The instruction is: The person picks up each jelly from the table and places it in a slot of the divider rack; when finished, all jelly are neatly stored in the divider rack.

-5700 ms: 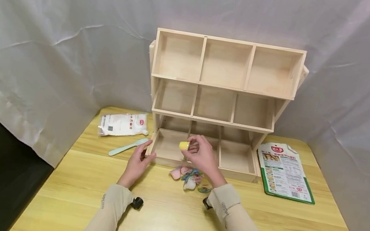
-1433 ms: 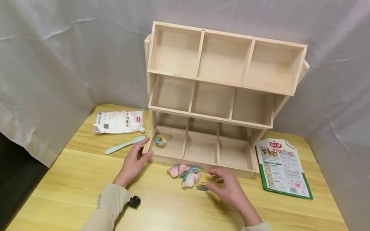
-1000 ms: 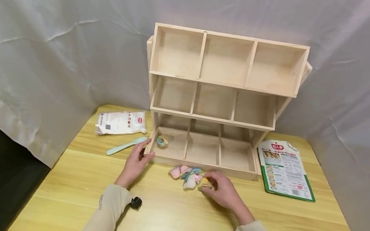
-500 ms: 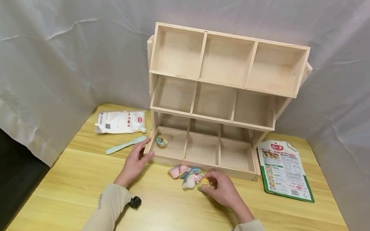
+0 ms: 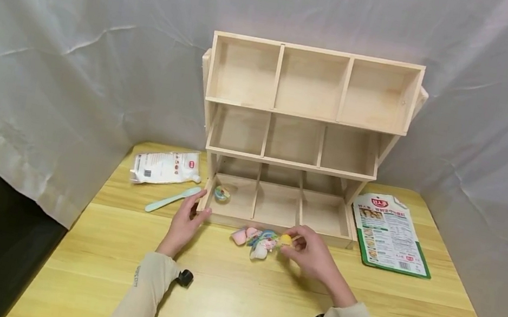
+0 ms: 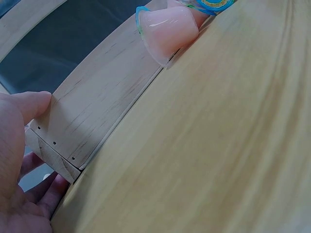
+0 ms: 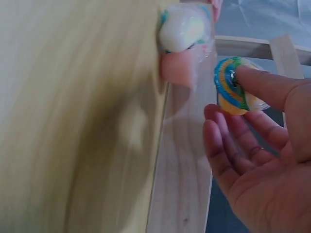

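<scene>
My right hand [image 5: 311, 252] pinches a yellow jelly cup [image 5: 285, 239] just above the table, at the right end of a small pile. Its printed lid faces the thumb in the right wrist view. The pile holds a pink jelly cup [image 5: 239, 237], a white jelly cup [image 5: 259, 251] and others overlapping. My left hand [image 5: 184, 225] grips the front left corner of a three-tier wooden rack [image 5: 225, 220], thumb on the front board and fingers around the side. One jelly cup with a colourful lid [image 5: 222, 193] lies in the rack's bottom left compartment.
A white packet [image 5: 168, 167] and a pale green spatula-like utensil [image 5: 173, 199] lie left of the rack. To its right lies a white and green printed pouch [image 5: 390, 234]. Grey curtain [image 5: 99, 75] encloses the back and sides of the table [image 5: 233, 298].
The yellow jelly cup first held over the rack is now in its bottom left compartment. My right hand came back to the pile, grasped another yellow one and lifted it slightly. My left hand stayed.
</scene>
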The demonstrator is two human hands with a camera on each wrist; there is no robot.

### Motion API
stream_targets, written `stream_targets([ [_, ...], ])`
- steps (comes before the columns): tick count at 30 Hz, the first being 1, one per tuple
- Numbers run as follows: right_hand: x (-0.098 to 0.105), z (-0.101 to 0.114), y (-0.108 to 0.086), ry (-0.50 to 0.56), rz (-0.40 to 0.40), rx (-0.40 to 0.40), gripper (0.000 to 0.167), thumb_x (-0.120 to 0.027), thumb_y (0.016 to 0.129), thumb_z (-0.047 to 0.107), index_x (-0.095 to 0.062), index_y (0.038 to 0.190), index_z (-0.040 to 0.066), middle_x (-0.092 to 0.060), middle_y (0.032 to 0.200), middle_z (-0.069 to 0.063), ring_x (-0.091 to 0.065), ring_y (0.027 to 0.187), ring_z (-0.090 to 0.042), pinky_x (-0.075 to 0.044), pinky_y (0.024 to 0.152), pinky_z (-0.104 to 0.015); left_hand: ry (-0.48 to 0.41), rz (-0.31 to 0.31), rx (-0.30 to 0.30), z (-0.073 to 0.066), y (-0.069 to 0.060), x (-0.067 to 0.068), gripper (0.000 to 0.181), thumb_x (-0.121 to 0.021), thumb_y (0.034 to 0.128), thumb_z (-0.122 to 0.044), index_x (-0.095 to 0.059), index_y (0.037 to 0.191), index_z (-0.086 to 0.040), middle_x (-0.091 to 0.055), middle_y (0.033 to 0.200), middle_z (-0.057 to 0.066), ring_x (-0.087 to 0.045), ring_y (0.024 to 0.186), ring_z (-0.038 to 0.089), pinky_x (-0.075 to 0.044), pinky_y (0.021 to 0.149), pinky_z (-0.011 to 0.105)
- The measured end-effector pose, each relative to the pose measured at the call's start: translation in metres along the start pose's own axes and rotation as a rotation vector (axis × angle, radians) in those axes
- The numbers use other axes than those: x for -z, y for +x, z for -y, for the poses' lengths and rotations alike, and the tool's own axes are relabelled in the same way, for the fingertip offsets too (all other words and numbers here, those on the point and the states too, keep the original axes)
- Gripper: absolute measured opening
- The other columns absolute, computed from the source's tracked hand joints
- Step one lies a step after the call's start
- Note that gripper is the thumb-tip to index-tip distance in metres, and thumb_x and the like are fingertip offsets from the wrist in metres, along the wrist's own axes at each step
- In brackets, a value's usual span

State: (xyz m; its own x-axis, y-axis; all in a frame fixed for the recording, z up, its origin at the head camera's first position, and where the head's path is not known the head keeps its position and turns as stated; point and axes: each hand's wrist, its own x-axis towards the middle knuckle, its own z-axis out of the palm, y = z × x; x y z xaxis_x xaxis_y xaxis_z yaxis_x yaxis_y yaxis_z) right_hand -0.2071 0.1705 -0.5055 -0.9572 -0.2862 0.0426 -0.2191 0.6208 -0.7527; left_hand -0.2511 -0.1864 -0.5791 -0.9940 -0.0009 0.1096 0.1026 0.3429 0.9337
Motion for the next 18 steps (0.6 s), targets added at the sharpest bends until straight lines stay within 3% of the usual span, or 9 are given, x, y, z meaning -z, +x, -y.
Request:
stream_targets([
  [7, -0.005, 0.011, 0.008, 0.149, -0.12, 0.119, 0.034, -0.081, 0.09, 0.013, -0.069, 0.121, 0.008, -0.065, 0.118, -0.01, -0.068, 0.109, -0.026, -0.059, 0.098, -0.038, 0.0, 0.003, -0.002, 0.0, 0.0, 0.0, 0.063, -0.065, 0.1028, -0.039, -0.041, 0.159, -0.024, -0.035, 0.163, 0.012, -0.044, 0.144, 0.041, -0.038, 0.12, 0.053],
  [12, -0.011, 0.018, 0.017, 0.327, -0.16, 0.115, 0.037, -0.078, 0.092, 0.01, -0.066, 0.126, 0.002, -0.058, 0.124, -0.016, -0.065, 0.12, -0.034, -0.056, 0.101, -0.026, 0.003, -0.005, -0.005, 0.001, 0.001, 0.0, 0.062, -0.065, 0.1026, -0.039, -0.042, 0.158, -0.024, -0.037, 0.162, 0.012, -0.045, 0.143, 0.04, -0.039, 0.12, 0.052],
  [18, -0.018, 0.025, 0.03, 0.442, -0.195, 0.1, 0.038, -0.076, 0.094, 0.008, -0.065, 0.131, 0.003, -0.052, 0.124, -0.016, -0.065, 0.113, -0.027, -0.055, 0.098, -0.019, 0.009, -0.009, -0.014, 0.002, 0.002, -0.001, 0.061, -0.065, 0.1026, -0.039, -0.043, 0.158, -0.024, -0.038, 0.162, 0.012, -0.045, 0.144, 0.039, -0.04, 0.12, 0.053],
])
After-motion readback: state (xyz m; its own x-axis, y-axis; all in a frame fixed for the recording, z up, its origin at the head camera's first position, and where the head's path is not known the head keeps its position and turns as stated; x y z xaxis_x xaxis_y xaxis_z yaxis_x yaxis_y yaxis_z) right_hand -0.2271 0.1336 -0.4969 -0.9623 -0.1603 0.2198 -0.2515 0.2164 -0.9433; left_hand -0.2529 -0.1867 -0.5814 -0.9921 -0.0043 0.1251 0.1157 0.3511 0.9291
